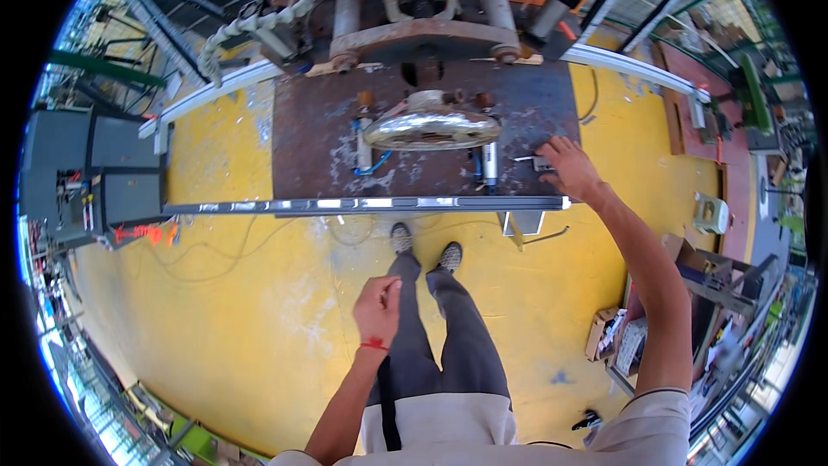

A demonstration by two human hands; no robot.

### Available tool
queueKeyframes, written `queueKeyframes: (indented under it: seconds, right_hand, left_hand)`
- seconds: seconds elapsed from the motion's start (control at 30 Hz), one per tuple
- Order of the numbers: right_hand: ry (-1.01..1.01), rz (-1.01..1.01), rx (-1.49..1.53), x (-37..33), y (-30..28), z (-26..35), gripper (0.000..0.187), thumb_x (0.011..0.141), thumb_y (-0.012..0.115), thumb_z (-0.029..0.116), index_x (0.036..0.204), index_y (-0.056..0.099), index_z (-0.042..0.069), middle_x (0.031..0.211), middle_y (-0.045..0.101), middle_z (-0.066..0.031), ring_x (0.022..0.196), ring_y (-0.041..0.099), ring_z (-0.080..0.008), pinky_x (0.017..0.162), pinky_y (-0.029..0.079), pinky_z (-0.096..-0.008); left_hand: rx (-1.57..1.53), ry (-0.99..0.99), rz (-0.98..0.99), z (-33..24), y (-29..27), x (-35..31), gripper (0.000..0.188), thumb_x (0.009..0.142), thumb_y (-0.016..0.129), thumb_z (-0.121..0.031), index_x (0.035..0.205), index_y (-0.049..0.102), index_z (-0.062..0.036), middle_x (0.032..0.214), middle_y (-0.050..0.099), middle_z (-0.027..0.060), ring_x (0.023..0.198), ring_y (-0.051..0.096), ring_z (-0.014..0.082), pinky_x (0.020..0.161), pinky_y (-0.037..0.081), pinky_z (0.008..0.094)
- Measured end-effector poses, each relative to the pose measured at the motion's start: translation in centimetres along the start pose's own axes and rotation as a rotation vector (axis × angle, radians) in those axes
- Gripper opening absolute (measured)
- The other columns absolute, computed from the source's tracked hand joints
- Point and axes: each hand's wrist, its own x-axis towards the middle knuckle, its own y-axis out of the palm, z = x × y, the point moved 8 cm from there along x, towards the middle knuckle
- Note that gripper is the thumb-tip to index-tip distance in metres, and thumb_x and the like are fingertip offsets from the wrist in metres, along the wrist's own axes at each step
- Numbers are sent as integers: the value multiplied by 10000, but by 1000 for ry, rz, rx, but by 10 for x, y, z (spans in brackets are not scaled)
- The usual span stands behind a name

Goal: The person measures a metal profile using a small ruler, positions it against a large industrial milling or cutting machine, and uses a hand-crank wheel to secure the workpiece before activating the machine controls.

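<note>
On the far side of the yellow floor (259, 311) stands a big press machine (423, 0) with a rusty brown table (328, 138) in front of it. The right hand (567, 168) reaches out to the right part of that table, with its fingers spread a little, resting on a small grey block (542, 163) that lies there. In the middle of the table sits a shiny metal bowl shape (431, 129), well to the left of the hand. Small blue and silver posts (488, 164) stand between the shiny shape and the hand. A long silver rail (362, 204) runs along the near edge of the table, and the right arm passes over its right end. The left hand (378, 311) hangs low and near, over the grey trousers (457, 336), loosely curled with nothing in it. A grey box cabinet (95, 173) stands on the left. Cardboard boxes (604, 332) sit on the right.
</note>
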Motion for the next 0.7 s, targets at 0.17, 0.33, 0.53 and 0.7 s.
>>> queueKeyframes:
  seconds: [0.17,0.33,0.53,0.7]
  right_hand:
    - [26,-17,7,-13,4,-12,400,826,827,209,1153,623,103,1138,607,-107,1146,602,-345,968,488,-461]
    - [38,47,-4,-37,-7,-34,380,815,825,195,1114,616,91,1069,626,-108,1091,629,-350,950,499,-463]
    - [224,-21,110,-33,7,-43,412,828,786,162,1158,559,68,972,689,-197,935,680,-436,826,539,-521]
    - [266,-16,140,-24,19,-39,425,824,749,116,1178,520,68,894,696,-214,845,686,-470,757,536,-547]
  left_hand:
    - [-82,-76,98,-8,18,-13,158,995,689,-79,1146,735,-84,977,737,80,706,695,197,683,550,320]
    - [-149,23,49,-19,22,-5,211,998,653,-47,1199,708,-76,1124,728,89,738,693,198,685,560,323]
    - [-269,-82,11,-1,14,0,239,995,648,-42,1230,689,-71,1137,729,91,745,695,202,696,566,326]
    - [-298,-42,-28,9,9,-1,262,1021,614,-21,1276,663,-46,1125,733,84,734,674,148,687,559,293]
